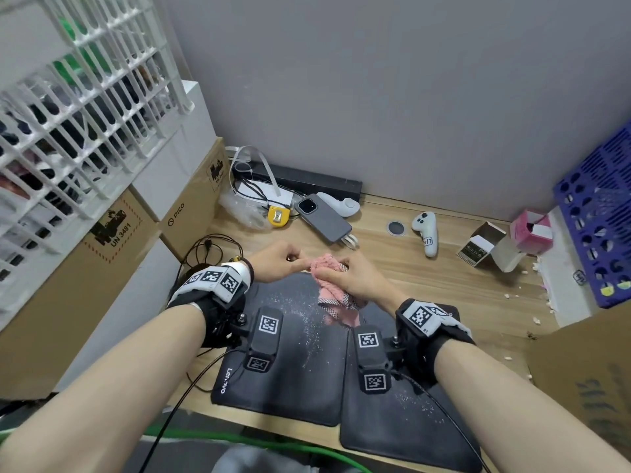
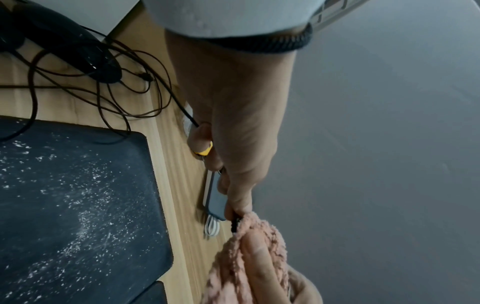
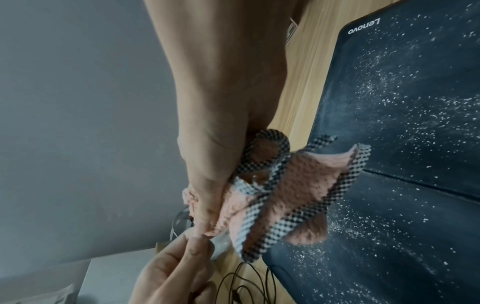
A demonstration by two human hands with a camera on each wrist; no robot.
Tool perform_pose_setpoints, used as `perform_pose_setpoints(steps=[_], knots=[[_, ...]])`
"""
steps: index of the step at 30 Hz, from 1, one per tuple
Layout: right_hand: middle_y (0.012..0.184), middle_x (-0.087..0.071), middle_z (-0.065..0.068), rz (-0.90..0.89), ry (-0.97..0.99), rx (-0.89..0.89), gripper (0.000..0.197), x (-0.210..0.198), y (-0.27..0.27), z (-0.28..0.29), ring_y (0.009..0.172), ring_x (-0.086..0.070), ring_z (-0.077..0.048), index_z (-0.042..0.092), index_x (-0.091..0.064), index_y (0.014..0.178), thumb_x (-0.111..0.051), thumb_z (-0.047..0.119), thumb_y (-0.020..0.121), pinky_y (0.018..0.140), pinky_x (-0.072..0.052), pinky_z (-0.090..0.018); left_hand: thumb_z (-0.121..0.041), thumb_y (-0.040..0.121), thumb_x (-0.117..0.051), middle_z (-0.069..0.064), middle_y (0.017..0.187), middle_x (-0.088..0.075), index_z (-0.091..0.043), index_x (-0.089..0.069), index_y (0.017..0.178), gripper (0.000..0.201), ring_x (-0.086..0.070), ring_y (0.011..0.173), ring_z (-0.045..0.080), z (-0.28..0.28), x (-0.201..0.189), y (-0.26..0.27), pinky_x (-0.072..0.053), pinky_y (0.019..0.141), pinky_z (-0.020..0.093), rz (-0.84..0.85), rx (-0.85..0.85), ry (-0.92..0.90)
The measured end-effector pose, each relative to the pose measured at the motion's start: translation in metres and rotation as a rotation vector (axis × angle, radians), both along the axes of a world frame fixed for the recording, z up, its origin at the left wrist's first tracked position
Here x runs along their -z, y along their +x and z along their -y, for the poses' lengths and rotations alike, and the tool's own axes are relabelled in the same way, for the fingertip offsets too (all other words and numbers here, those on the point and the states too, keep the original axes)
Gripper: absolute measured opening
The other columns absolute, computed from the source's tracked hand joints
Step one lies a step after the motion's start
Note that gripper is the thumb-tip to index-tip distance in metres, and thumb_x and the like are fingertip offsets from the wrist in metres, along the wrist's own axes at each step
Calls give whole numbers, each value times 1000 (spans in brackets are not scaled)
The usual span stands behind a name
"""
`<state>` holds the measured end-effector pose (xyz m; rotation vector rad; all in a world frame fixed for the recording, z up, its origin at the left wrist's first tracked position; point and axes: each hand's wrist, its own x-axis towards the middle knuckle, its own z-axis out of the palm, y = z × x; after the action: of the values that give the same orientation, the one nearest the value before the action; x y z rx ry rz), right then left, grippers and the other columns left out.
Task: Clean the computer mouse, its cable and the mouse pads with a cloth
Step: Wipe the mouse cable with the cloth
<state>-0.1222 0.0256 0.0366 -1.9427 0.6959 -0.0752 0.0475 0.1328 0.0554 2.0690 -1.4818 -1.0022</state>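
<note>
Two black mouse pads lie side by side, the Lenovo pad (image 1: 300, 370) (image 3: 389, 102) (image 2: 78, 205) on the left and a second pad (image 1: 403, 425) on the right, both speckled with white dust. Above their far edge my left hand (image 1: 290, 262) (image 2: 233, 207) (image 3: 189, 246) pinches the thin black mouse cable (image 2: 187, 115) (image 1: 208, 249). My right hand (image 1: 345, 278) (image 3: 207, 205) grips a pink cloth (image 1: 327, 264) (image 2: 259, 246) (image 3: 298, 195) with a checked edge, bunched around the cable right beside the left fingertips. The black mouse (image 2: 101, 63) lies on the desk left of the pads, among the cable's loops.
A grey phone (image 1: 322, 216), a yellow object (image 1: 278, 216) and two white controllers (image 1: 425, 233) (image 1: 341, 206) lie on the wooden desk behind the hands. Cardboard boxes (image 1: 191, 213) and a white basket (image 1: 85, 114) stand left. A blue crate (image 1: 601, 216), pink box (image 1: 531, 230) and open carton (image 1: 485, 245) stand right.
</note>
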Motion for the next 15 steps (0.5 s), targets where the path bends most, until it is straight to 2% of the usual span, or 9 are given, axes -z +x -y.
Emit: perform_pose_setpoints(steps=[2, 4, 5, 7, 8, 11, 12, 15], knots=[[58, -65, 1, 21, -15, -11, 35, -1, 6, -2, 47, -52, -5, 15, -62, 62, -67, 39, 87, 48, -38, -21, -34, 95, -56, 0, 63, -44, -13, -53, 68, 34, -37, 56, 10, -4, 2, 7, -31, 52, 17, -26, 1, 6], [60, -64, -3, 22, -33, -28, 39, 0, 14, -2, 47, -51, -8, 12, -61, 62, -64, 39, 90, 48, -37, -22, -32, 96, -55, -2, 64, -45, -15, -53, 68, 32, -38, 57, 9, -6, 6, 14, -31, 52, 16, -33, -4, 11], [61, -65, -7, 17, -33, -24, 41, 0, 16, -2, 47, -51, -10, 7, -63, 65, -62, 40, 91, 49, -39, -24, -30, 96, -55, -4, 64, -45, -17, -52, 67, 32, -39, 57, 9, -7, 9, 19, -30, 52, 15, -30, -20, 15], [63, -65, -8, -2, 14, 45, 47, 3, 16, 2, 50, -55, -14, -3, -65, 74, -60, 41, 92, 54, -45, -29, -30, 96, -55, -3, 66, -48, -21, -52, 70, 28, -42, 60, 14, -11, 15, 34, -33, 56, 22, -42, -99, 23], [64, -66, -6, -9, 53, 97, 47, 5, 13, 4, 52, -58, -15, -3, -66, 78, -58, 41, 93, 58, -49, -31, -30, 96, -55, -1, 69, -48, -22, -53, 73, 25, -43, 63, 16, -14, 16, 43, -34, 59, 25, -54, -149, 19], [74, -70, -1, 6, 177, 258, 37, 11, 7, 9, 63, -65, -14, 18, -67, 80, -47, 43, 98, 70, -52, -31, -27, 97, -54, -2, 70, -47, -22, -55, 79, 18, -41, 63, 14, -22, 16, 61, -33, 60, 27, -155, -248, -33], [82, -71, -4, 9, 229, 292, 36, 14, 10, 9, 71, -67, -16, 19, -66, 84, -43, 43, 100, 74, -52, -32, -27, 97, -54, -3, 67, -48, -22, -56, 81, 17, -41, 59, 12, -22, 15, 62, -33, 58, 27, -190, -253, -47], [99, -68, -14, 4, 452, 302, 40, 18, 29, 1, 91, -64, -27, 11, -62, 94, -36, 41, 102, 88, -48, -38, -25, 97, -54, -5, 66, -58, -21, -59, 88, 11, -49, 52, 2, -18, 10, 53, -37, 55, 20, -252, -200, -86]])
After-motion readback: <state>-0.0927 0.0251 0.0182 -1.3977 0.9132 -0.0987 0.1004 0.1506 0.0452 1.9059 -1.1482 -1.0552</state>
